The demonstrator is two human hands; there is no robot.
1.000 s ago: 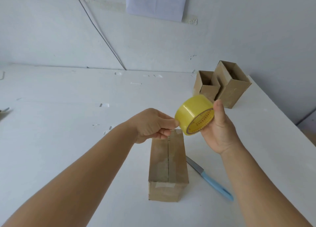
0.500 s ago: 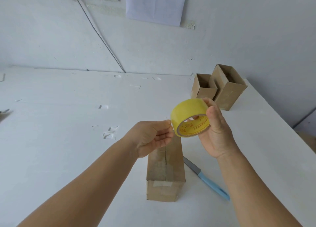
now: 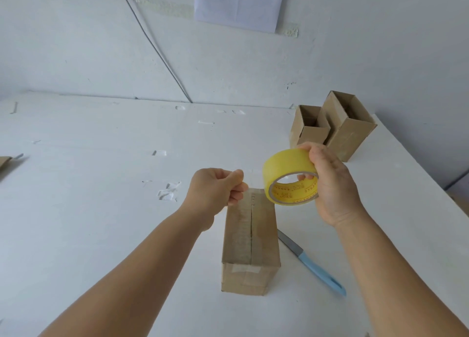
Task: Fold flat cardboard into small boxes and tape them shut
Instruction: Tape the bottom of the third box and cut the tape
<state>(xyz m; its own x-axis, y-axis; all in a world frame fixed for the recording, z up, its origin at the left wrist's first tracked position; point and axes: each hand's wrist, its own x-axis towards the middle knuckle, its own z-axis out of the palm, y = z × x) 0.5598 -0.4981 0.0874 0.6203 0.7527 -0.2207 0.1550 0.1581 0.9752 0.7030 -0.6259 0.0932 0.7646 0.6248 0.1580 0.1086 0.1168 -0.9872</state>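
A closed brown cardboard box (image 3: 250, 245) lies lengthwise on the white table (image 3: 101, 209), its top seam facing up. Above its far end my right hand (image 3: 330, 184) grips a yellow roll of clear tape (image 3: 289, 176), thumb over the outside and fingers through the core. My left hand (image 3: 215, 187) is to the left of the roll, its fingers curled and pinching the free end of the tape. A short clear strip stretches between the two hands over the box's far end.
A knife with a light blue handle (image 3: 314, 268) lies on the table just right of the box. Two open-topped cardboard boxes (image 3: 332, 126) stand at the far right corner. Bits of tape (image 3: 168, 192) stick to the table left of my hands. Cardboard (image 3: 3, 162) shows at the left edge.
My left hand has drawn away from the roll to the left, pulling out a short strip of tape. The right hand has tilted the roll so its core faces me.
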